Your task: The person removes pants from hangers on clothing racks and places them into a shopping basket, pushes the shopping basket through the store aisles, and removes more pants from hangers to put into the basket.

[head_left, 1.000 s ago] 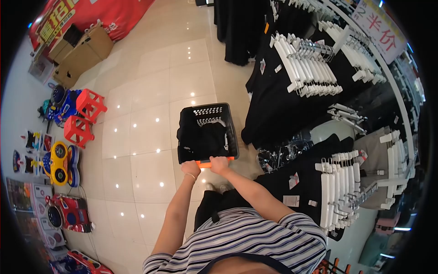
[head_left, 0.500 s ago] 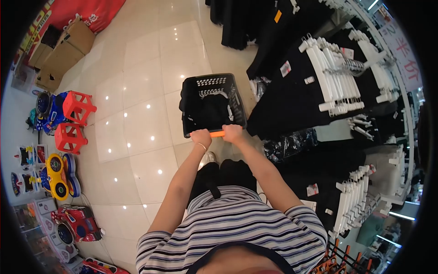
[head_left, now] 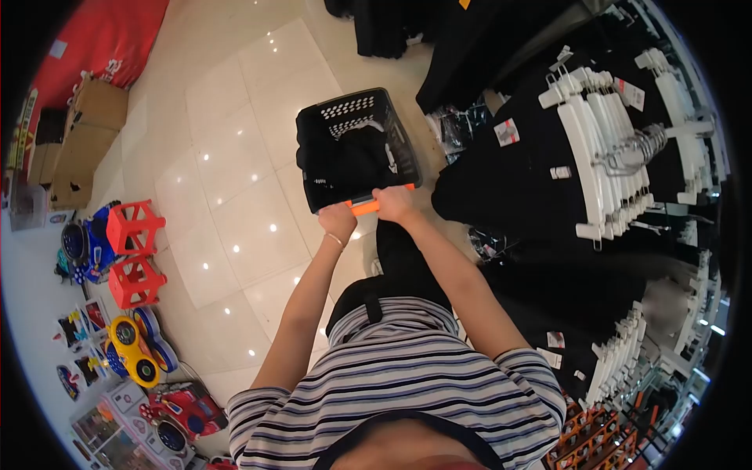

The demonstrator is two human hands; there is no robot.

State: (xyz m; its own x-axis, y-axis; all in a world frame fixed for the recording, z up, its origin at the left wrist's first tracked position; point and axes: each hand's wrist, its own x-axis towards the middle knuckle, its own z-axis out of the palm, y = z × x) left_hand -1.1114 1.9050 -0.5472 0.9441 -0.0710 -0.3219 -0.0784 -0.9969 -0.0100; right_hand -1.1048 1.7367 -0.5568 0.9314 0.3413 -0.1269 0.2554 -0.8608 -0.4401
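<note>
The basket (head_left: 406, 149), holding black clothes (head_left: 337, 160), sits at twelve o'clock from the wearer. The left hand (head_left: 337, 218) and right hand (head_left: 394, 204) curl round its handle (head_left: 365, 208); steering seems in hand, calling for clearance from the garments (head_left: 501, 168) at three o'clock.

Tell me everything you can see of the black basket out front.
The black, box-shaped, plastic-looking basket is open-topped, its far wall pierced by rows of holes. An orange, straight bar handle runs along its near edge, gripped by the left hand and right hand. Dark, crumpled fabric-like contents lie inside, with whitish bits. It appears upright above the beige, glossy tiled floor; its underside is hidden.
</note>
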